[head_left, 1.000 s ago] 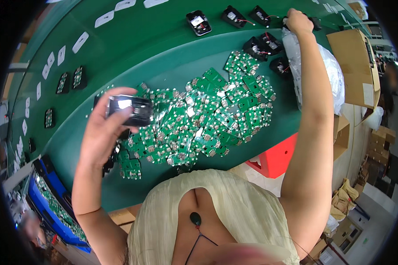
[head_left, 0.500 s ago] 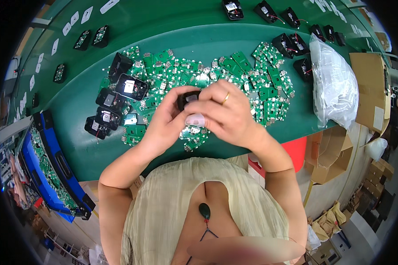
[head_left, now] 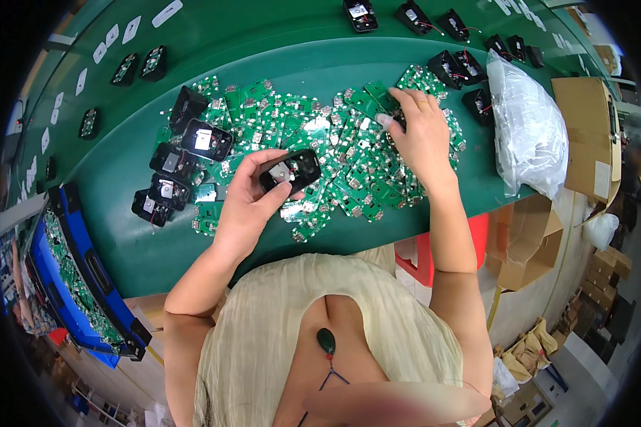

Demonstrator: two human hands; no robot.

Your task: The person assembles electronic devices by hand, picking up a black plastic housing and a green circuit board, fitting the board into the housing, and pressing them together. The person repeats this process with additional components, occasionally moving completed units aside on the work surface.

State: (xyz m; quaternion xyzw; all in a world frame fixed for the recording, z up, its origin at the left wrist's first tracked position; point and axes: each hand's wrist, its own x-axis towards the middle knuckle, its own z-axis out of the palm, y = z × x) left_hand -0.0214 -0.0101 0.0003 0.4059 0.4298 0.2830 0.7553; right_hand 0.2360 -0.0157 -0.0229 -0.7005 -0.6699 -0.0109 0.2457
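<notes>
My left hand (head_left: 243, 203) grips a small black plastic housing (head_left: 305, 166), tilted with its open side up, over the near part of the board pile. A silvery metal piece shows inside the housing. To the right, my right hand (head_left: 426, 141) reaches over the heap of green circuit boards (head_left: 285, 114), with the fingers stretched forward and the thumb apart. Its fingertips are beside a larger green board (head_left: 377, 94); whether they touch it is hard to see. A whitish cover (head_left: 384, 121) sits on the right thumb.
Several black housings (head_left: 208, 139) cluster left of the boards, others (head_left: 445, 69) at the far right. A clear plastic bag (head_left: 527, 132) of pale parts lies beside a cardboard box (head_left: 584, 135). A blue bin (head_left: 92, 277) of boards stands left, a red stool (head_left: 424, 256) below the table edge.
My right hand has let go of the housing and moved right and away to the boards. My left hand keeps the housing, whose open side now shows.
</notes>
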